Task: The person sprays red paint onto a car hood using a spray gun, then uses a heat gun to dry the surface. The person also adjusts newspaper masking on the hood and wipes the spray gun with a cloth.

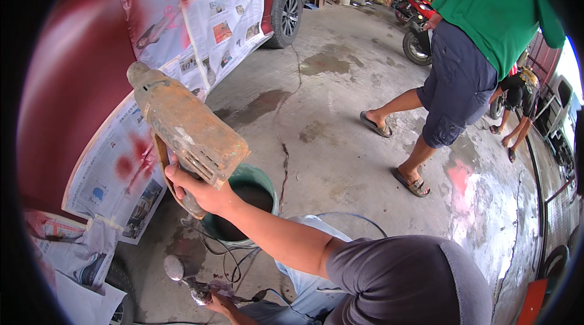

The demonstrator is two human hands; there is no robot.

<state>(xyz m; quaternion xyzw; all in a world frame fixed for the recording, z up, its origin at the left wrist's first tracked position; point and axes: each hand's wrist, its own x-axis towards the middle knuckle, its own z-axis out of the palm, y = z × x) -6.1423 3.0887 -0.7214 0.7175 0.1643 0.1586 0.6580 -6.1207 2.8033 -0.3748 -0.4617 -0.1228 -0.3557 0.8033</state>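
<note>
My right arm reaches left from a grey sleeve, and my right hand (210,196) is closed round the loop handle of a grimy brown handheld power tool (191,124). The tool is boxy, with vent slots near the hand and a rounded nose tilted up to the left, in front of paper-masked car bodywork. Low in the picture, my left hand (222,304) is closed on a spray gun (199,292) with a round silver cup (174,268). Its fingers are only partly visible. A green bucket (275,188) stands beyond my right forearm, dark inside.
Newspaper (228,39) with red overspray covers parts of the red car (73,100). Hoses and cords (234,264) loop beside the bucket. A person in a green shirt (493,15) stands on the concrete at right; another person (520,94) bends farther back. Motorcycles (417,39) stand behind.
</note>
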